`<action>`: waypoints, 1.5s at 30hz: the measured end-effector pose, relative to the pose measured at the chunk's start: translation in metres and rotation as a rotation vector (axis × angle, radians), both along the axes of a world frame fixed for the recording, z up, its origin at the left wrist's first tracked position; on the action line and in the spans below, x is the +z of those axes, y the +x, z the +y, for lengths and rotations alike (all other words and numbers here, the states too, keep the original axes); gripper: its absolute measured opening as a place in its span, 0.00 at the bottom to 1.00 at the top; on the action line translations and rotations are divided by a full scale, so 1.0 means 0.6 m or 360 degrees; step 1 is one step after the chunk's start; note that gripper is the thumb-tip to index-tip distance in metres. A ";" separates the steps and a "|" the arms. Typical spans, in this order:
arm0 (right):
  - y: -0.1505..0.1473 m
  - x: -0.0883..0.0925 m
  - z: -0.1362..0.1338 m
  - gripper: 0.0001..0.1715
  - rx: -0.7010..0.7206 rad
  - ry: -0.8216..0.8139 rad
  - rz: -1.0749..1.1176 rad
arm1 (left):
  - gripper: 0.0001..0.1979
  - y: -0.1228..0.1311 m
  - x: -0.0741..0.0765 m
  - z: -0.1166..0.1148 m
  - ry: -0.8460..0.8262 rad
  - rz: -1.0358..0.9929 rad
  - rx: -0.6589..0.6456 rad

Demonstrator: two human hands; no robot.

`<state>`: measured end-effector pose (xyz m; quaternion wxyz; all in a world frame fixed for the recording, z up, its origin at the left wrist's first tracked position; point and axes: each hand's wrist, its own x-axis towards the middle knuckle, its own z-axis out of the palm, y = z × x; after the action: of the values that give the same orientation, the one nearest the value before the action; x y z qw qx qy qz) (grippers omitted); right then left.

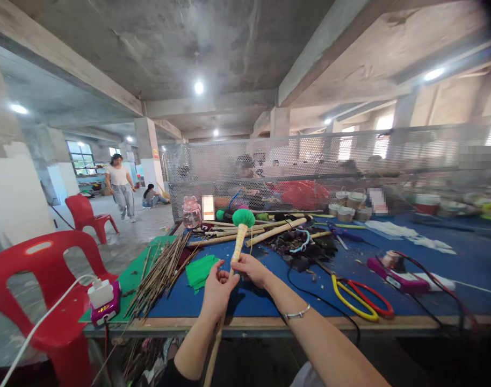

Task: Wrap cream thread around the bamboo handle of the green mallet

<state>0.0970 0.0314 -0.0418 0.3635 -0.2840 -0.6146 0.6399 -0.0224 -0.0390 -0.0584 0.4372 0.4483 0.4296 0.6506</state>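
A perforated metal screen closes off the far side of the worktable, whose blue top ends toward the person in a straight wooden edge. Broad patches of blue surface show right of the middle, while the left end is crowded. Beside that end stands a smooth, moulded red plastic chair with a slot in its back. Thick pale poles lie crosswise behind the hands, and a loose bundle of thin, rough brown sticks fans out at the left.

The long wooden stick is held tilted above the front part of the table, its lower end dropping past the edge; its upper shaft is spirally wrapped in pale yellow, under a rounded green head. The right hand pinches the stick below the wrapping. The left hand is half-curled against the shaft just below; whether its fingers grip, I cannot tell.

Ragged black material is heaped beyond the right hand. Scissors with yellow and red loop handles occupy the front right, near a purple power strip. Crumpled green cloth lies just beside the left hand.
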 end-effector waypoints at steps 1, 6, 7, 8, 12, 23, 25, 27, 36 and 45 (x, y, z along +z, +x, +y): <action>-0.001 0.000 0.000 0.24 0.0004 -0.0003 0.0007 | 0.37 0.000 -0.001 0.001 0.0023 -0.0008 0.0028; 0.003 0.005 -0.005 0.23 0.0196 -0.0130 0.0157 | 0.44 -0.005 0.002 -0.003 -0.0015 -0.0128 -0.0056; 0.004 0.006 -0.005 0.23 0.0229 -0.0153 0.0175 | 0.44 -0.005 0.004 -0.004 -0.0035 -0.0152 -0.0084; 0.005 0.006 -0.006 0.23 0.0250 -0.0168 0.0186 | 0.45 -0.005 0.005 -0.006 -0.0056 -0.0171 -0.0106; 0.004 0.004 -0.003 0.22 0.0215 -0.0135 0.0151 | 0.41 -0.004 0.005 -0.005 -0.0123 -0.0154 -0.0148; 0.005 0.005 -0.004 0.23 0.0276 -0.0119 0.0211 | 0.45 -0.005 0.005 -0.006 -0.0059 -0.0248 -0.0081; 0.006 0.006 -0.006 0.23 0.0283 -0.0128 0.0213 | 0.45 -0.006 0.005 -0.008 -0.0059 -0.0269 -0.0105; 0.007 0.006 -0.006 0.22 0.0292 -0.0150 0.0221 | 0.45 -0.007 0.004 -0.009 -0.0049 -0.0278 -0.0127; 0.010 -0.006 0.007 0.21 0.0201 -0.0123 0.0142 | 0.41 -0.005 0.003 -0.005 -0.0065 -0.0162 -0.0117; 0.005 0.000 -0.002 0.22 0.0277 -0.0130 0.0132 | 0.44 -0.003 0.009 -0.015 -0.0025 -0.0163 -0.0108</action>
<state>0.1001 0.0299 -0.0415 0.3199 -0.2175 -0.5946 0.7048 -0.0241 -0.0478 -0.0531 0.4839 0.4251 0.3964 0.6542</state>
